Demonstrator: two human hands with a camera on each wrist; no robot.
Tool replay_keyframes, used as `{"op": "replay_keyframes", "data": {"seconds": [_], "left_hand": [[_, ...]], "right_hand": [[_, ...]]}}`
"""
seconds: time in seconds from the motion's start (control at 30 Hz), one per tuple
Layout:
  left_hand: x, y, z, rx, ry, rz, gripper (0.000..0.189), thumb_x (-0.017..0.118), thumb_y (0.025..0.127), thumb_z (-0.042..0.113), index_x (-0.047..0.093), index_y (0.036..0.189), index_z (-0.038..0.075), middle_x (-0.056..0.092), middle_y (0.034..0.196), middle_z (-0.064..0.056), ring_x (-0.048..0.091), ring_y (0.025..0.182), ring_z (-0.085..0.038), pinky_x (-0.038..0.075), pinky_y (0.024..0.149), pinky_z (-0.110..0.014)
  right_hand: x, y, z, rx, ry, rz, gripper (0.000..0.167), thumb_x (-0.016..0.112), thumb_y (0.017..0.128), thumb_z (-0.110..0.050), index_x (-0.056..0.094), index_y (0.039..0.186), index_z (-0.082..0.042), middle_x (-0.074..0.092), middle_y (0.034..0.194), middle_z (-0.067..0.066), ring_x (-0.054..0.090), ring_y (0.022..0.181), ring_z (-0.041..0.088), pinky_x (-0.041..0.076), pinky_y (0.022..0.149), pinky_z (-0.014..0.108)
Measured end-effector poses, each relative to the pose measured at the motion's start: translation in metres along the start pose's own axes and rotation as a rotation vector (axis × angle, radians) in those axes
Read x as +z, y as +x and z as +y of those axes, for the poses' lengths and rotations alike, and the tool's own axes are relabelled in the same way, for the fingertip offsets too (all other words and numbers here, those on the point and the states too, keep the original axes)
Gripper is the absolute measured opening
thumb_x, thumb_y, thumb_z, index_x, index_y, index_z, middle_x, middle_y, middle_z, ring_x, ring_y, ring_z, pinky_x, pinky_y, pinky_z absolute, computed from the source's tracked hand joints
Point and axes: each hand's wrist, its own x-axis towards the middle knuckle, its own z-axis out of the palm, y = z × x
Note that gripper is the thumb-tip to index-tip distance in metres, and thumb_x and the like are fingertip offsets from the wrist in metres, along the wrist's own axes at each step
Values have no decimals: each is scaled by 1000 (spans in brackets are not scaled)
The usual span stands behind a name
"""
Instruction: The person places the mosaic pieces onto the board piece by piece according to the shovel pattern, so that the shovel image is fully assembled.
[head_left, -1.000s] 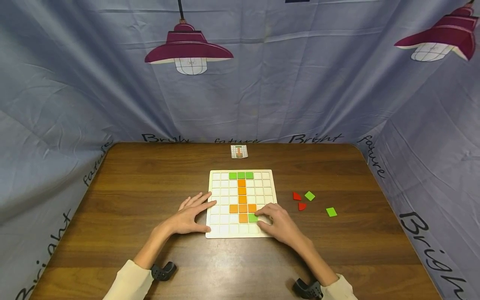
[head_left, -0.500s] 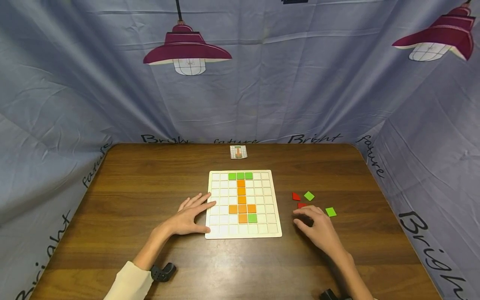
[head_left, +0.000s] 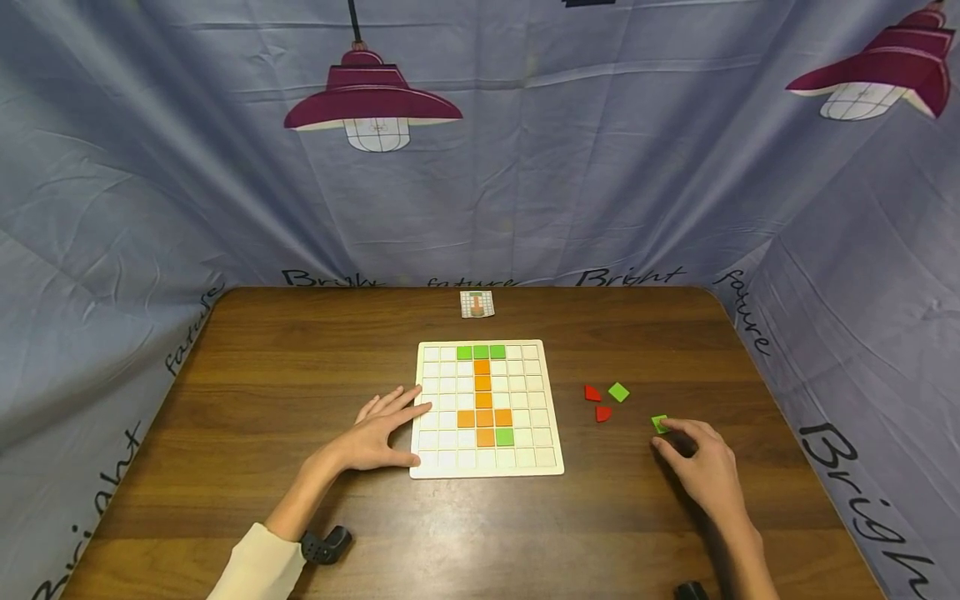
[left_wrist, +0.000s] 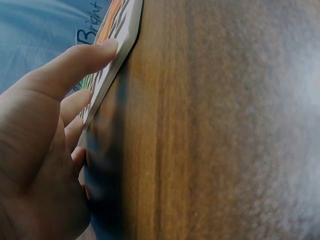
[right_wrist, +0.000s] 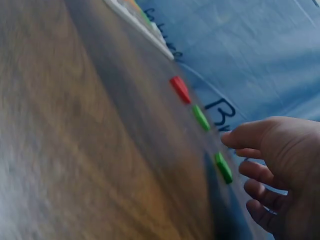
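My left hand point(head_left: 367, 437) rests spread on the left edge of a white grid board point(head_left: 442, 457), its thumb and fingertips on the rim. Orange square tiles point(head_left: 485, 417) form a column with a short crossbar on the board. A row of green tiles point(head_left: 481, 352) tops it, and one single green tile point(head_left: 505, 437) sits lower right. Over at the right, my right hand point(head_left: 705, 462) hovers at a loose green tile point(head_left: 659, 424), fingertips partly covering it. In the right wrist view that loose green tile point(right_wrist: 223, 168) lies on the table, the thumb and fingers apart around it.
Two red rounded tiles point(head_left: 603, 414) and another green tile point(head_left: 618, 392) lie between the board and my right hand. A small printed card point(head_left: 477, 304) with a similar figure lies near the back edge of the wooden table point(head_left: 300, 350). A blue curtain point(head_left: 495, 217) hangs behind.
My right hand has left the board's lower green tile and moved right, past the red tiles, to the farthest loose green tile. The left hand has stayed on the board's edge.
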Motion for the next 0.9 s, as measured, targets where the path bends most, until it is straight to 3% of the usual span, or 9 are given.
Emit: {"op": "replay_keyframes", "data": {"seconds": [0.13,0.37,0.63,0.9], "left_hand": [[0,-1,0,3,1,1,83,77,84,44,43,153,13,22,163,-12,10,149,-40,3,112,-66],[1,0,0,1,-4,4,83,77,84,43,43,153,14,22,164,-11,10,149,-40,2,113,-65],[1,1,-1,-4,3,5,83,78,83,43,43,153,14,22,164,-10,10,149,-39,2,113,-66],[0,0,0,0,5,8,83,78,83,43,43,153,14,22,164,-10,10,149,-39,3,112,-66]], "right_hand": [[0,-1,6,57,-37,-10,39,81,84,-11,68,119,3,60,119,22,61,100,39,48,81,53],[1,0,6,107,-47,-39,46,80,86,-14,64,123,7,59,115,27,58,99,42,47,80,58],[2,5,6,177,-74,-30,43,76,89,-18,65,122,6,62,107,21,58,97,37,46,79,56],[6,10,0,182,-81,-15,35,76,88,-15,69,116,5,65,100,17,60,91,33,45,78,52]]}}
